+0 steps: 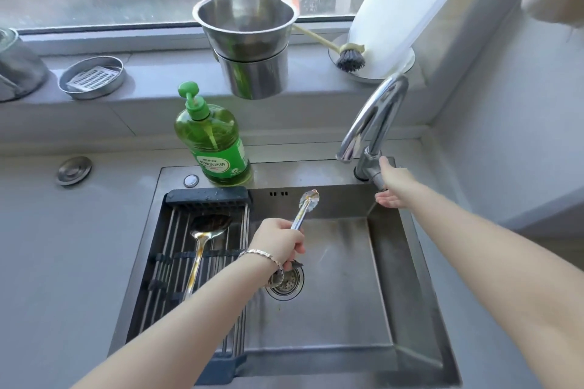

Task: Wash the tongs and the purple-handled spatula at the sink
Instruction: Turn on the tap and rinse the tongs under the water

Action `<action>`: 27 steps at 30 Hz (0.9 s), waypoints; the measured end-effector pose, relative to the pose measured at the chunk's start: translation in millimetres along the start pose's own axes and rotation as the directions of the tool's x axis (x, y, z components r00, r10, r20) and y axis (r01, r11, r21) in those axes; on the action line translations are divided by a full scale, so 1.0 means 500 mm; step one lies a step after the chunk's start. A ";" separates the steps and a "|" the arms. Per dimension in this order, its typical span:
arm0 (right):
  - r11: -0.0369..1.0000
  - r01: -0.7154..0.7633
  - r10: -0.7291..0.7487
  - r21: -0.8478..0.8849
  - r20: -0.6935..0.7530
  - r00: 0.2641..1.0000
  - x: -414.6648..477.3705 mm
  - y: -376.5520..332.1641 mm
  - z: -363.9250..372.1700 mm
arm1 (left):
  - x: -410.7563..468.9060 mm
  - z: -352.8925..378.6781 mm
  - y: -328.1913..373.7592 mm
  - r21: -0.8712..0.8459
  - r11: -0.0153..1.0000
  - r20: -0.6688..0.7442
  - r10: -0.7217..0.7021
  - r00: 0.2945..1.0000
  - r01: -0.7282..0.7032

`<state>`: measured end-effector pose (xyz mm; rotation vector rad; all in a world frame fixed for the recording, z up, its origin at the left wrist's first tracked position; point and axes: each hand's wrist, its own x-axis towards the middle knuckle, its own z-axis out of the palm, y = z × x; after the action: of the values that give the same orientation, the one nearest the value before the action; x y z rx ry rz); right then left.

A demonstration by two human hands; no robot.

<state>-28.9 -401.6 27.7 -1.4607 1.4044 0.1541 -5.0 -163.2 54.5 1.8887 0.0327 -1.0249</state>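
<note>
The tongs (305, 208) are above the sink (410, 262). Their long axis goes away from the person, and the closed tips point up toward the tap (373, 117). The spatula (205, 230) lies on the rack (170, 262) at the left side of the sink, blade far and handle near; the handle end is hidden under the forearm. The green soap bottle (215, 142) has a label with white characters, too small to read. The left hand (279, 243) is curled around the tongs at their back part. The right hand (395, 186) grips the tap lever (374, 175), thumb on top and fingers below.
</note>
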 end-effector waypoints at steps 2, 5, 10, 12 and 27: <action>0.998 -0.053 0.054 0.028 -0.033 0.998 0.021 -0.007 0.009 | 0.006 0.003 0.002 0.007 1.000 -0.006 -0.001 1.000 0.001; 0.989 -0.112 0.117 0.100 -0.047 0.992 0.038 -0.003 0.014 | 0.015 0.006 -0.001 0.048 0.999 -0.015 0.005 1.000 -0.004; 0.985 -0.083 0.095 0.150 -0.077 0.992 0.054 0.023 0.014 | 0.021 0.010 -0.001 0.096 0.995 -0.044 0.021 0.999 -0.017; 0.984 -0.070 0.083 0.162 -0.072 0.994 0.058 0.031 0.013 | 0.017 0.013 0.002 0.107 0.994 -0.044 0.029 0.999 -0.024; 0.986 -0.047 0.066 0.159 -0.113 0.991 0.062 0.043 0.010 | -0.016 0.005 0.012 0.062 0.998 -0.017 0.008 1.000 -0.007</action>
<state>-33.9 -412.7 -8.4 -1.3188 1.5193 -0.0072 -9.0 -165.4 63.6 1.9520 0.0041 -1.0152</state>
